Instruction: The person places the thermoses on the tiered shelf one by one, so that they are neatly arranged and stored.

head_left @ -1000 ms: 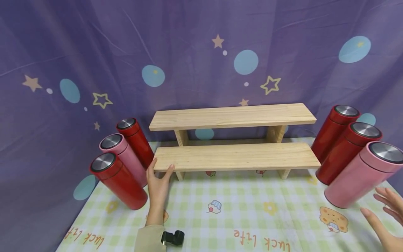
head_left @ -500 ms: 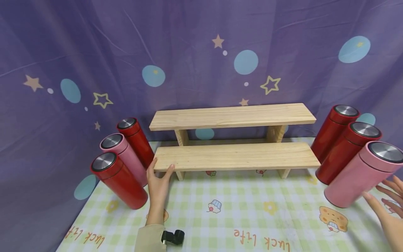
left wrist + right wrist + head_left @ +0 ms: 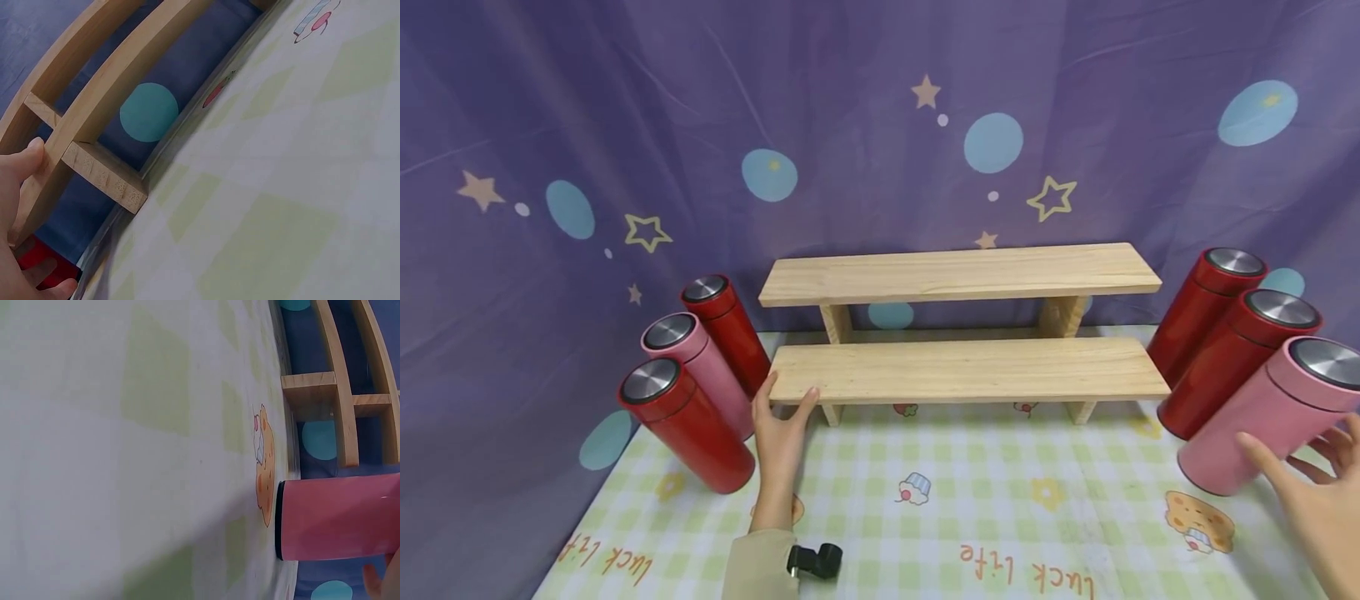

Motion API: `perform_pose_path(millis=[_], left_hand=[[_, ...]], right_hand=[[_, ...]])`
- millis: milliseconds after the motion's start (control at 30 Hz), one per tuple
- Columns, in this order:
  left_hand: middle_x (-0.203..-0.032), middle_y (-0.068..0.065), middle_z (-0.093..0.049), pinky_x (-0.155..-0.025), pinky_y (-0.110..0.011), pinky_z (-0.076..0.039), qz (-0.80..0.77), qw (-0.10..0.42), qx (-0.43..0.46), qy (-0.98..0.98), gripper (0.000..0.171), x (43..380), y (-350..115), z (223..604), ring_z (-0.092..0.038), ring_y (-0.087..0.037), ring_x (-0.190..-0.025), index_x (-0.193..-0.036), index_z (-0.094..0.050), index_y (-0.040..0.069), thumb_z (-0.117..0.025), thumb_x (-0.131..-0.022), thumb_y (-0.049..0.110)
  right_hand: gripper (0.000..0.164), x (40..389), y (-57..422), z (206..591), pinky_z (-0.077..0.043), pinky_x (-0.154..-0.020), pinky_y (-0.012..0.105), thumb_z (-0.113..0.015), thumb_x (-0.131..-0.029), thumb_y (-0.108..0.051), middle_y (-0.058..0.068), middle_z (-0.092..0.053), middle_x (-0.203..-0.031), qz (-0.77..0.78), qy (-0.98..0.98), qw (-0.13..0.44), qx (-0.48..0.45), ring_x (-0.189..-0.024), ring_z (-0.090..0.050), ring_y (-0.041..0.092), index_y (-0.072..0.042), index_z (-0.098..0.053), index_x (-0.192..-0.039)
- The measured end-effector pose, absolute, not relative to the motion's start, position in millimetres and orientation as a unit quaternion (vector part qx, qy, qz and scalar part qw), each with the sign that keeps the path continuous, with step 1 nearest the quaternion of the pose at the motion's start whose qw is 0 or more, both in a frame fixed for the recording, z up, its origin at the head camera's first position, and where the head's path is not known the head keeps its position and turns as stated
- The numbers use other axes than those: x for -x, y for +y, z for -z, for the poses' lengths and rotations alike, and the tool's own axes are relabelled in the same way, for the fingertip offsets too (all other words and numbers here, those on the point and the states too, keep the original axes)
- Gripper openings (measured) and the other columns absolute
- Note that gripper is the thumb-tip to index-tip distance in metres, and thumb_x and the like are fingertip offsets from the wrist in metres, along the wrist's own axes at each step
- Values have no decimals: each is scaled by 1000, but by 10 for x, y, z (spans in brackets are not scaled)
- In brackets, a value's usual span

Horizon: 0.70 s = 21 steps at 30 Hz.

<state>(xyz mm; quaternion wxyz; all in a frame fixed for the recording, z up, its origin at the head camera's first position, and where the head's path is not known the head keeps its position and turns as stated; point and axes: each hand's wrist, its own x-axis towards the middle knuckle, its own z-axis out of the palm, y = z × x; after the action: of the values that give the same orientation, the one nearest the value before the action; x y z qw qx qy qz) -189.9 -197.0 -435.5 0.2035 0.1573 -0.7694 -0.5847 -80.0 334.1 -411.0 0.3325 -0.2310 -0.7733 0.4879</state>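
- Left hand (image 3: pixel 780 437): thumb and fingers pinch the left end of the lower shelf (image 3: pixel 970 371), steadying the rack.
- Right hand (image 3: pixel 1311 500): fingers spread, holding nothing; just beside the pink flask (image 3: pixel 1262 417), contact not clear.
- Pink flask: upright on the counter (image 3: pixel 970 500) at the right, nearest of three there; two red flasks (image 3: pixel 1236 371) stand behind it.
- Left group: red flask (image 3: pixel 688 425) in front, a pink one (image 3: pixel 696 371) next, a red one (image 3: pixel 726 333) at the back.
- Upper shelf (image 3: pixel 958 273): bears nothing; lower shelf likewise.
- Progress, as judged: all six flasks on the counter, none on the rack; nothing placed yet, the first flask not yet grasped.
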Motion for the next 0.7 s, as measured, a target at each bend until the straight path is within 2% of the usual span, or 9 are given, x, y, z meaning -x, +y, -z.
perform_pose_path(millis=[333, 700], left_hand=[[-155, -12, -30, -115, -52, -21, 576, 199, -164, -776, 80, 1898, -1972, 4349, -27, -29, -144, -150, -40, 16, -80, -84, 38], [-154, -13, -31, -115, -51, -21, 579, 205, -163, -772, 79, 1911, -1977, 4350, -27, -30, -143, -149, -41, 15, -80, -84, 35]], right_hand=[[80, 899, 3304, 4093, -35, -79, 4, -80, -80, -6, -19, -48, -121, -509, -761, 316, 249, -114, -47, 0, -31, -39, -144], [75, 918, 3289, 4106, -35, -83, 3, -80, -82, -8, -20, -49, -119, -522, -745, 313, 274, -111, -46, -3, -32, -41, -142]])
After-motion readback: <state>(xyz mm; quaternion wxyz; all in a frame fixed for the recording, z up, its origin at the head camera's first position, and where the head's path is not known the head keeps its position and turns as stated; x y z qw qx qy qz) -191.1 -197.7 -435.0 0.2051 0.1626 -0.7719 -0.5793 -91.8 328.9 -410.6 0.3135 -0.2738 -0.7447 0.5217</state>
